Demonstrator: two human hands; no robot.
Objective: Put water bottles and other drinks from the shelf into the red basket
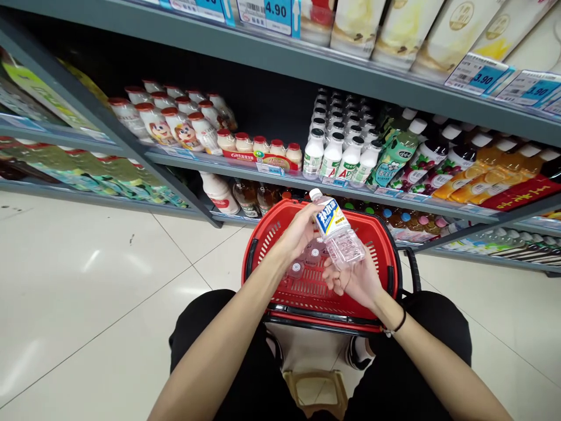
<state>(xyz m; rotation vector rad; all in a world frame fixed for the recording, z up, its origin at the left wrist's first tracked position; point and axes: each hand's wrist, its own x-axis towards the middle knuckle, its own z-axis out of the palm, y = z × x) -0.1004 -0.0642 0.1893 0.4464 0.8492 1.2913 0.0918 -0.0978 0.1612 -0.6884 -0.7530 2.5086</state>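
Observation:
Over the basket, a clear plastic drink bottle [342,237] with a white cap and a blue, white and yellow label is tilted, its cap toward the shelf. My left hand [300,231] grips it near the top, by the label. Palm up, my right hand [354,283] supports the bottle's base, with its fingers loosely curled below. Beneath my hands is the red shopping basket [272,234], with slotted sides. Several bottles with round pale caps [296,269] lie inside it, partly hidden by my left hand.
Ahead, the grey shelf [272,64] holds white milk-drink bottles [336,153], red-capped bottles [160,123], a multipack [258,153] and orange juice bottles [486,169]. A black basket handle [412,270] sticks out right. My knees flank the basket; a small tan stool [315,389] stands below on the tiled floor [109,304].

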